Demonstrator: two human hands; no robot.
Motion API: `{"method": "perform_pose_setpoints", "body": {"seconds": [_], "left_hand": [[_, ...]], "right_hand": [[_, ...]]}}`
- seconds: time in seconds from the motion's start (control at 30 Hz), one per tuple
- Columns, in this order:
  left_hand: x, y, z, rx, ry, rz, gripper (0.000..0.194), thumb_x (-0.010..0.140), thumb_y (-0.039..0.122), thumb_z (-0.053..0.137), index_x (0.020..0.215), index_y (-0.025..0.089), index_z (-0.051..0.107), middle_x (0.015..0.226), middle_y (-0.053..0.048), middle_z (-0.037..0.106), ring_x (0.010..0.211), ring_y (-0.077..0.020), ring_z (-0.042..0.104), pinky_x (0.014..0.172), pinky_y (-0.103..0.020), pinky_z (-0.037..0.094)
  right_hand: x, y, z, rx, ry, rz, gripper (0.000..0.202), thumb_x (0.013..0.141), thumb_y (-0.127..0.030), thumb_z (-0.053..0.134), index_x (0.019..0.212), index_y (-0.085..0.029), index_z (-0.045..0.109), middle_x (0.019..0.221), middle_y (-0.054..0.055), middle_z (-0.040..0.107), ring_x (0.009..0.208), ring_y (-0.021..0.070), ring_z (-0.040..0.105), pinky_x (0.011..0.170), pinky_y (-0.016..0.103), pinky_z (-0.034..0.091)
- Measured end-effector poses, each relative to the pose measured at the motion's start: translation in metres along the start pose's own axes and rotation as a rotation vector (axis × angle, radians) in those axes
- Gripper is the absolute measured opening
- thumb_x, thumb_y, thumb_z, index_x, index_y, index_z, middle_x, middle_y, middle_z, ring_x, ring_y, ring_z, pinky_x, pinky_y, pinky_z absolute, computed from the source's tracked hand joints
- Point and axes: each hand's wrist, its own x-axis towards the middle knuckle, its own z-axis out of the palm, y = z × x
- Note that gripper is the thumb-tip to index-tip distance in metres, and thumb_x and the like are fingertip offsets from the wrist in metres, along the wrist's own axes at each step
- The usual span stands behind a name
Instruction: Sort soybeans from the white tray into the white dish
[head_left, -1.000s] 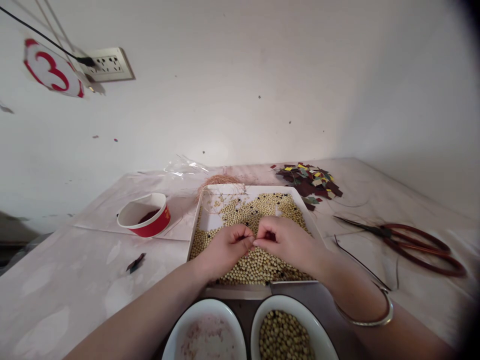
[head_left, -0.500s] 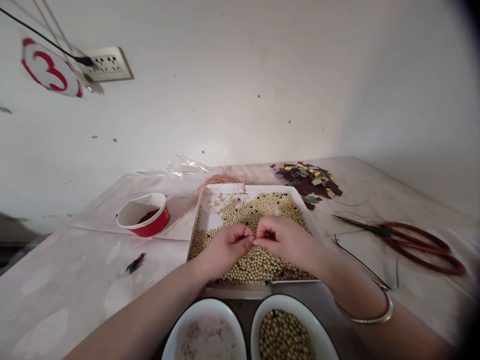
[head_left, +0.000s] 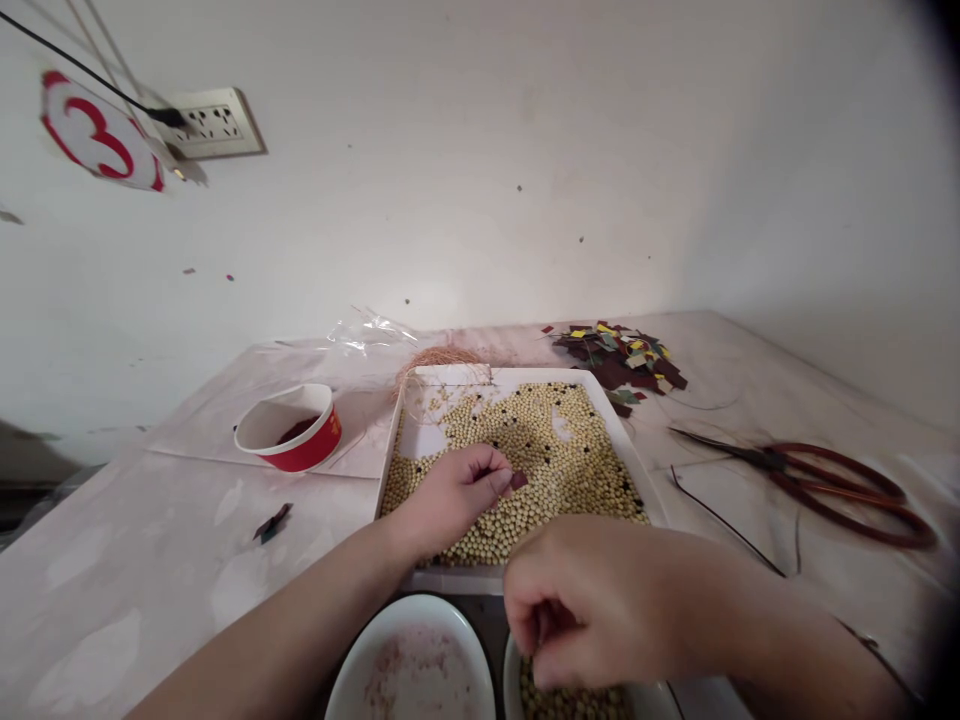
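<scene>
My left hand is closed, thumb and forefinger pinching a small dark red scrap above a white tray. Small round yellowish beans or beads, with some black ones among them, cover much of the tray floor. At the lower right my right hand hovers over a white bowl of larger, similar round pieces. Its fingers are curled together, and whatever is between them is hidden. Beside that bowl, on the left, stands another white bowl with pinkish residue inside.
A red and white paper cup holding dark red matter stands left of the tray. Reddish wire strands lie behind it. Coloured scraps are piled at the back right, scissors at the right. A dark scrap lies front left.
My right hand has moved from beside my left fingertips, down and towards me, over the bowl of round pieces. My left hand stays put, its dark red scrap now in plain sight.
</scene>
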Motion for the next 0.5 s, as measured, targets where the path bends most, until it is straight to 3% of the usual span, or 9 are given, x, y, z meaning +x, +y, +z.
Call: {"method": "perform_pose_setpoints", "body": {"seconds": [0.1, 0.17, 0.23, 0.3, 0.4, 0.5], "left_hand": [[0.000, -0.002, 0.000, 0.031, 0.000, -0.001, 0.023, 0.085, 0.031, 0.046, 0.069, 0.015, 0.047, 0.065, 0.002, 0.047, 0.064, -0.0104, 0.043, 0.060, -0.022, 0.035], [-0.001, -0.003, 0.000, 0.045, -0.001, 0.002, 0.022, 0.085, 0.032, 0.046, 0.071, 0.015, 0.049, 0.066, 0.002, 0.047, 0.064, -0.0101, 0.043, 0.059, -0.021, 0.034], [-0.001, -0.003, 0.000, 0.049, -0.006, -0.002, 0.022, 0.085, 0.033, 0.046, 0.073, 0.015, 0.050, 0.067, 0.002, 0.048, 0.063, -0.0097, 0.042, 0.058, -0.021, 0.033], [0.000, -0.003, 0.000, 0.043, -0.014, -0.010, 0.022, 0.086, 0.033, 0.045, 0.073, 0.015, 0.049, 0.067, 0.002, 0.049, 0.063, -0.0097, 0.042, 0.058, -0.021, 0.033], [0.000, -0.002, 0.000, 0.064, -0.020, -0.016, 0.023, 0.086, 0.032, 0.044, 0.071, 0.015, 0.048, 0.067, 0.001, 0.050, 0.063, -0.0102, 0.044, 0.058, -0.021, 0.034], [0.001, -0.002, 0.000, 0.098, -0.014, -0.003, 0.022, 0.085, 0.031, 0.044, 0.070, 0.016, 0.049, 0.067, 0.001, 0.050, 0.063, -0.0107, 0.044, 0.058, -0.021, 0.034]], "right_hand": [[0.001, 0.008, -0.003, 0.002, -0.002, 0.011, 0.007, 0.071, -0.024, 0.065, 0.076, -0.019, 0.066, 0.070, -0.003, 0.064, 0.059, 0.0082, 0.054, 0.052, 0.018, 0.036], [0.004, 0.024, -0.010, -0.069, 0.154, 0.051, 0.008, 0.075, -0.023, 0.059, 0.071, -0.018, 0.064, 0.066, -0.002, 0.062, 0.060, 0.0096, 0.052, 0.053, 0.020, 0.035], [0.009, 0.045, -0.017, -0.190, 0.371, 0.179, 0.012, 0.078, -0.023, 0.054, 0.070, -0.017, 0.061, 0.062, -0.001, 0.060, 0.058, 0.0111, 0.050, 0.052, 0.022, 0.033], [0.013, 0.067, -0.022, -0.275, 0.483, 0.307, 0.010, 0.076, -0.018, 0.052, 0.071, -0.016, 0.060, 0.065, 0.001, 0.061, 0.060, 0.0127, 0.051, 0.053, 0.024, 0.033], [0.019, 0.088, -0.022, -0.306, 0.454, 0.356, 0.008, 0.073, -0.016, 0.054, 0.070, -0.017, 0.061, 0.068, 0.003, 0.063, 0.063, 0.0141, 0.053, 0.056, 0.024, 0.034], [0.022, 0.094, -0.018, -0.299, 0.405, 0.364, 0.006, 0.071, -0.016, 0.055, 0.071, -0.017, 0.061, 0.069, 0.003, 0.063, 0.063, 0.0145, 0.054, 0.055, 0.024, 0.034]]}}
